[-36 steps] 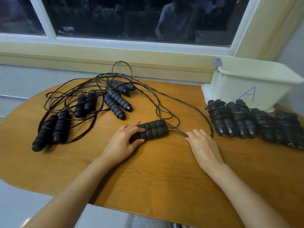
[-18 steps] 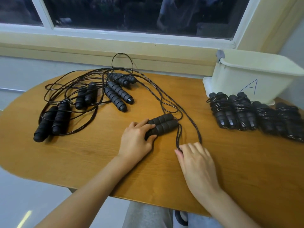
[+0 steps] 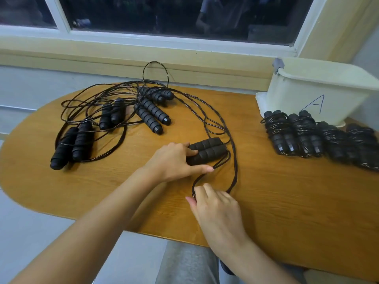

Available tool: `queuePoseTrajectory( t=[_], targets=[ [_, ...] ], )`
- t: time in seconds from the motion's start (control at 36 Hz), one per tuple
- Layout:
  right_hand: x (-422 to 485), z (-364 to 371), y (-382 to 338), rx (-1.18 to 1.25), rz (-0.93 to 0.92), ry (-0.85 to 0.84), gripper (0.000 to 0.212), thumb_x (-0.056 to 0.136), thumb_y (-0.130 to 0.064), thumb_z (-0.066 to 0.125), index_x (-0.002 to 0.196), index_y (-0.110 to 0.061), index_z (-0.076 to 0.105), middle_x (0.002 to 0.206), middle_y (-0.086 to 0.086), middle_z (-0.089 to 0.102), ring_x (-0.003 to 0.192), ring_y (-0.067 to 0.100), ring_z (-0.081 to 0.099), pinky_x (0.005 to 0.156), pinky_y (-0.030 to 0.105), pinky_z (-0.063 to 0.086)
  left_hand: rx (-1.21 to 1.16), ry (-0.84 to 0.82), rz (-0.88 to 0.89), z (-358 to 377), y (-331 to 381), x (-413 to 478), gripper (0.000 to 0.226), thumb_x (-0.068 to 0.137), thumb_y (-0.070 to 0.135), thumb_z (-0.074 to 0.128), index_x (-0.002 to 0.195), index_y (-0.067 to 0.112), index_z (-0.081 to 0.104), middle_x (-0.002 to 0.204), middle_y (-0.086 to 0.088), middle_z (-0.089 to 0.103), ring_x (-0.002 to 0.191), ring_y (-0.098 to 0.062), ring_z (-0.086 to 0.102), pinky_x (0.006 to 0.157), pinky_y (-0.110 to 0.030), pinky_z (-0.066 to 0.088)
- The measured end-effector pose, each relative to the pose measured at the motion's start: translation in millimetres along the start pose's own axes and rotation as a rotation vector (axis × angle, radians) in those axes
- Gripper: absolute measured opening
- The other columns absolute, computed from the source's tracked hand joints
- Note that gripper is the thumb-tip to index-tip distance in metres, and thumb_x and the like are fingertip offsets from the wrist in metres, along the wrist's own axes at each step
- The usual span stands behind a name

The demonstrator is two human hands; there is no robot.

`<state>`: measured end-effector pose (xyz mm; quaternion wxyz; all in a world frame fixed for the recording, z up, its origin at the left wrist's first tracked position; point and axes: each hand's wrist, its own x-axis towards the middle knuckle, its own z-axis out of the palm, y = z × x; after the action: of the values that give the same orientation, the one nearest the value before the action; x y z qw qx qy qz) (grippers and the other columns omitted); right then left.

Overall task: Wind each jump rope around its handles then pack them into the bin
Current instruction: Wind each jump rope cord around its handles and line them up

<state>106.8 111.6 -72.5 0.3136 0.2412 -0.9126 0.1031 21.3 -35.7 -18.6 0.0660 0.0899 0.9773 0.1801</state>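
Lying at the left of the oval wooden table (image 3: pixel 61 193) is a loose tangle of unwound black jump ropes (image 3: pixel 98 99), their thin cords looping over one another. Four pairs of black foam handles show in it: a smooth pair (image 3: pixel 71 143) at the far left, a shorter pair (image 3: pixel 112 115) behind it, a ribbed pair (image 3: pixel 152 116) pointing toward the table's middle, and another ribbed pair (image 3: pixel 159 94) at the back by the sill.

Near the centre, apart from the tangle, a fifth pair of black foam handles (image 3: pixel 209 150) lies side by side on the wood. The left hand (image 3: pixel 174 160) grips its left end, fingers laid over the top and thumb stretched along the near side.

From the right end of that pair a thin black cord (image 3: pixel 234 167) bends toward the table's near edge. The right hand (image 3: pixel 215 208), just nearer than the handles, has its fingers curled round this cord, pinching the bend.

Further right, four wound bundles of black rope and handles (image 3: pixel 303 134) lie in a row, touching one another; the rightmost is blurred. Behind them stands one cream plastic bin (image 3: pixel 293 95) marked with a letter A.
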Motion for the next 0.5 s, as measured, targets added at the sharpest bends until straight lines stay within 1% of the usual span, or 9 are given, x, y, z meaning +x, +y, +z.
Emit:
queuePoseTrajectory(
  t=[0.06, 0.14, 0.22, 0.28, 0.33, 0.39, 0.44, 0.5],
  targets=[
    [0.0, 0.6, -2.4, -0.006, -0.013, -0.012, 0.031, 0.07, -0.038, 0.086, 0.068, -0.018, 0.063, 0.06, -0.003, 0.054, 0.048, 0.011, 0.054, 0.047, 0.024, 0.046, 0.041, -0.041, -0.004, -4.9, 5.1, 0.3, 0.112, 0.054, 0.091, 0.046, 0.143, 0.022, 0.051, 0.151, -0.004, 0.046, 0.13, -0.023, 0.051, 0.101, -0.039, 0.048],
    [-0.8, 1.1, -5.4, -0.01, -0.03, -0.036, 0.029, 0.07, -0.038, 0.087, 0.071, -0.018, 0.066, 0.062, -0.003, 0.056, 0.051, 0.012, 0.057, 0.05, 0.024, 0.049, 0.091, -0.078, -0.021, -6.0, 9.6, 2.7, 0.11, 0.059, 0.085, 0.062, 0.146, 0.019, 0.045, 0.145, -0.004, 0.052, 0.124, -0.022, 0.055, 0.097, -0.037, 0.051],
    [0.5, -1.5, -9.1, 0.016, -0.049, -0.064, 0.028, 0.07, -0.036, 0.088, 0.071, -0.018, 0.067, 0.062, -0.003, 0.057, 0.052, 0.012, 0.058, 0.05, 0.025, 0.05, 0.154, -0.047, -0.001, -4.4, 10.2, 5.6, 0.09, 0.072, 0.065, 0.072, 0.146, 0.019, 0.046, 0.142, -0.005, 0.054, 0.118, -0.021, 0.057, 0.092, -0.034, 0.052],
    [2.6, -5.0, -7.7, 0.036, -0.061, -0.075, 0.026, 0.07, -0.036, 0.087, 0.072, -0.018, 0.067, 0.062, -0.004, 0.057, 0.052, 0.012, 0.057, 0.05, 0.024, 0.049, 0.165, -0.017, 0.013, -5.7, 9.1, 7.1, 0.076, 0.077, 0.054, 0.072, 0.142, 0.021, 0.051, 0.135, -0.005, 0.059, 0.107, -0.02, 0.06, 0.088, -0.034, 0.054],
    [6.7, -9.9, 2.0, 0.061, -0.091, -0.083, 0.024, 0.074, -0.036, 0.083, 0.072, -0.019, 0.066, 0.062, -0.005, 0.056, 0.054, 0.012, 0.056, 0.049, 0.025, 0.048, 0.147, -0.004, 0.027, -7.8, 6.0, 8.5, 0.064, 0.079, 0.048, 0.071, 0.137, 0.021, 0.058, 0.126, -0.005, 0.064, 0.101, -0.018, 0.063, 0.085, -0.035, 0.056],
    [13.2, -15.7, 20.4, 0.073, -0.152, -0.112, 0.021, 0.079, -0.039, 0.074, 0.072, -0.02, 0.067, 0.063, -0.006, 0.057, 0.057, 0.012, 0.056, 0.049, 0.025, 0.047, 0.118, 0.0, 0.046, -9.4, 1.7, 9.0, 0.056, 0.082, 0.043, 0.07, 0.133, 0.022, 0.061, 0.125, -0.004, 0.066, 0.106, -0.017, 0.063, 0.089, -0.035, 0.055],
    [20.9, -22.1, 46.0, 0.098, -0.211, -0.148, 0.023, 0.083, -0.042, 0.064, 0.076, -0.021, 0.071, 0.066, -0.009, 0.062, 0.061, 0.011, 0.058, 0.049, 0.022, 0.044, 0.099, 0.02, 0.069, -9.3, -2.8, 8.9, 0.05, 0.085, 0.039, 0.07, 0.132, 0.024, 0.062, 0.13, -0.002, 0.064, 0.112, -0.017, 0.061, 0.094, -0.034, 0.052],
    [26.8, -27.0, 74.7, 0.17, -0.225, -0.213, 0.025, 0.086, -0.043, 0.059, 0.082, -0.023, 0.074, 0.072, -0.013, 0.066, 0.069, 0.009, 0.06, 0.05, 0.014, 0.039, 0.103, 0.052, 0.092, -6.4, -6.4, 8.2, 0.048, 0.088, 0.036, 0.068, 0.134, 0.027, 0.06, 0.137, 0.0, 0.06, 0.117, -0.017, 0.06, 0.097, -0.032, 0.049]
  ],
)
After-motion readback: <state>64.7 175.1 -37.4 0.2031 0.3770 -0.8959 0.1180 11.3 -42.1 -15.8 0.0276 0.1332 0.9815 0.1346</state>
